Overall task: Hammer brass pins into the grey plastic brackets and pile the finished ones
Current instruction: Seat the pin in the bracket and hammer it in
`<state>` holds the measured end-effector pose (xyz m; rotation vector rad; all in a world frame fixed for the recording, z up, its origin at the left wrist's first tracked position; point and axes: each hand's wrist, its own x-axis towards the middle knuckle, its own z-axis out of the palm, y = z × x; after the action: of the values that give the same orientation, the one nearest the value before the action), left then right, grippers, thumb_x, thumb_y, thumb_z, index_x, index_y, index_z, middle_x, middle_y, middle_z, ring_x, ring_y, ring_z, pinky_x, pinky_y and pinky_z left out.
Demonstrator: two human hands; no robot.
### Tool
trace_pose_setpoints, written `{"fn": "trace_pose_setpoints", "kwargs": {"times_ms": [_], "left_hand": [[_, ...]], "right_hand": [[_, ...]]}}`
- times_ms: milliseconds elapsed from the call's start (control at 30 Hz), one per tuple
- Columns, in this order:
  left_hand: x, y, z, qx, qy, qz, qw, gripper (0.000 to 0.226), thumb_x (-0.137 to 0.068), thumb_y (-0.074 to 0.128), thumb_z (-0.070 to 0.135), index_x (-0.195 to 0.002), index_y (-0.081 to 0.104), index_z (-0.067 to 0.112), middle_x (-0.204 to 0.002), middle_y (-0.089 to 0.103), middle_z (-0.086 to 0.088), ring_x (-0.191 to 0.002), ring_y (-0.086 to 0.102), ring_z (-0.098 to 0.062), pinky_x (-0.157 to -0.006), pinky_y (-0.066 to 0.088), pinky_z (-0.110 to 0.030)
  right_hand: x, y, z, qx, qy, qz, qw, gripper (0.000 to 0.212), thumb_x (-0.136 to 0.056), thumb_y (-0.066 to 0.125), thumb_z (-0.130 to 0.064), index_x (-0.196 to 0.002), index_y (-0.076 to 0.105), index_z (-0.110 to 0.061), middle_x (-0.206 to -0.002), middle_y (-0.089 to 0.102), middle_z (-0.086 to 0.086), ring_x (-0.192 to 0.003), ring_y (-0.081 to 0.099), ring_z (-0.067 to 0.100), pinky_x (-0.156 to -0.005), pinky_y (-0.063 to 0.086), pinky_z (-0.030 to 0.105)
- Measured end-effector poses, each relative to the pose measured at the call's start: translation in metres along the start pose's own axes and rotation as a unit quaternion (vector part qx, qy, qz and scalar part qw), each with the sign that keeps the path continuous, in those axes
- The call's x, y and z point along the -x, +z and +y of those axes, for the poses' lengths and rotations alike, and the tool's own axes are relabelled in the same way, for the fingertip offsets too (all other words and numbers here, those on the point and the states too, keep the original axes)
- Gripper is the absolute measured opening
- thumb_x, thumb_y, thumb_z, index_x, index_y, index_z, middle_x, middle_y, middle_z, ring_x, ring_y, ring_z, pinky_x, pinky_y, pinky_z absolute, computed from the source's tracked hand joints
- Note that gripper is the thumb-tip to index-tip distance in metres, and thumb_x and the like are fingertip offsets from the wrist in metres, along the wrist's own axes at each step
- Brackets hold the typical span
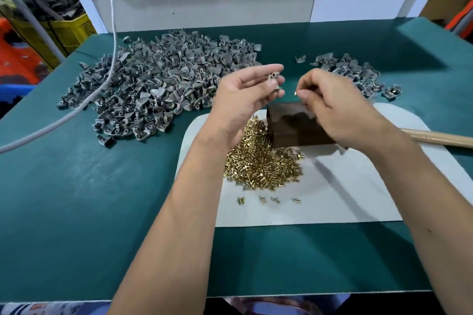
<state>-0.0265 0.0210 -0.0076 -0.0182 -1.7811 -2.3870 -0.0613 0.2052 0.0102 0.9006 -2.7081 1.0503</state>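
Above the dark metal block (pixel 297 125), the left hand (pixel 245 94) pinches a stiff, light grey plastic bracket (pixel 274 79); the right hand (pixel 332 105) pinches a tiny, slippery brass pin (pixel 295 93) by its shank.

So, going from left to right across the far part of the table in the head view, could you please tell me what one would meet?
White cable → big pile of grey brackets → left hand holding one bracket → right hand pinching a brass pin → small pile of brackets.

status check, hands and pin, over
Left hand holds grey bracket. Right hand pinches brass pin, not yet seated. Nothing between them.
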Motion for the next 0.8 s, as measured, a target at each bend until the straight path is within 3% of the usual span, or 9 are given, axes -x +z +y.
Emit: {"fn": "trace_pose_setpoints", "kwargs": {"times_ms": [100, 167, 367, 567, 700, 800], "left_hand": [[0.001, 0.008, -0.005, -0.027, -0.003, -0.026, 0.999, 0.037, -0.094, 0.056, -0.016, -0.126, 0.067, 0.0, -0.114, 0.071, -0.023, -0.093, 0.069, -0.021, -0.096, 0.058, -0.032], [0.0, 0.008, -0.009, -0.048, -0.003, -0.03, 0.998, 0.038, -0.093, 0.058, -0.014, -0.124, 0.07, 0.004, -0.117, 0.072, -0.021, -0.097, 0.069, -0.021, -0.101, 0.056, -0.037], [-0.003, 0.011, -0.018, -0.086, 0.027, -0.062, 0.994, 0.04, -0.089, 0.066, -0.013, -0.125, 0.069, 0.004, -0.101, 0.074, -0.003, -0.1, 0.065, -0.017, -0.106, 0.052, -0.044], [-0.005, 0.013, -0.023, -0.082, 0.049, -0.077, 0.993, 0.047, -0.085, 0.07, -0.015, -0.127, 0.065, 0.003, -0.087, 0.075, 0.005, -0.087, 0.069, -0.009, -0.087, 0.057, -0.026], [-0.007, 0.013, -0.027, -0.089, 0.067, -0.053, 0.992, 0.041, -0.081, 0.075, -0.012, -0.119, 0.069, -0.001, -0.094, 0.077, -0.01, -0.09, 0.072, -0.021, -0.087, 0.059, -0.034], [-0.008, 0.014, -0.029, -0.09, 0.078, -0.049, 0.992, 0.032, -0.079, 0.077, -0.011, -0.109, 0.072, 0.0, -0.094, 0.078, -0.011, -0.089, 0.073, -0.022, -0.084, 0.061, -0.034]], "right_hand": [[0.004, 0.0, 0.006, 0.019, -0.013, 0.024, 0.999, 0.012, -0.105, 0.05, -0.016, -0.098, 0.055, -0.023, -0.081, 0.053, -0.016, -0.076, 0.05, 0.003, -0.07, 0.036, 0.026], [0.006, 0.003, 0.007, 0.029, -0.026, 0.035, 0.999, 0.011, -0.104, 0.052, -0.014, -0.098, 0.055, -0.022, -0.082, 0.051, -0.017, -0.077, 0.049, 0.007, -0.07, 0.033, 0.024], [0.007, 0.008, 0.009, 0.018, -0.032, 0.08, 0.996, 0.008, -0.1, 0.057, -0.01, -0.102, 0.065, -0.009, -0.089, 0.058, -0.004, -0.084, 0.051, 0.013, -0.076, 0.035, 0.021], [0.007, 0.008, 0.018, 0.02, -0.031, 0.097, 0.995, 0.009, -0.1, 0.058, -0.014, -0.102, 0.066, -0.01, -0.089, 0.061, -0.001, -0.084, 0.053, 0.014, -0.075, 0.036, 0.021], [0.007, 0.009, 0.018, 0.01, -0.022, 0.103, 0.994, 0.009, -0.1, 0.059, -0.014, -0.102, 0.066, -0.01, -0.09, 0.062, 0.0, -0.085, 0.055, 0.015, -0.077, 0.038, 0.022], [0.007, 0.008, 0.019, 0.002, -0.018, 0.105, 0.994, 0.009, -0.1, 0.059, -0.014, -0.102, 0.067, -0.01, -0.092, 0.064, 0.0, -0.087, 0.057, 0.016, -0.078, 0.039, 0.023]]}}
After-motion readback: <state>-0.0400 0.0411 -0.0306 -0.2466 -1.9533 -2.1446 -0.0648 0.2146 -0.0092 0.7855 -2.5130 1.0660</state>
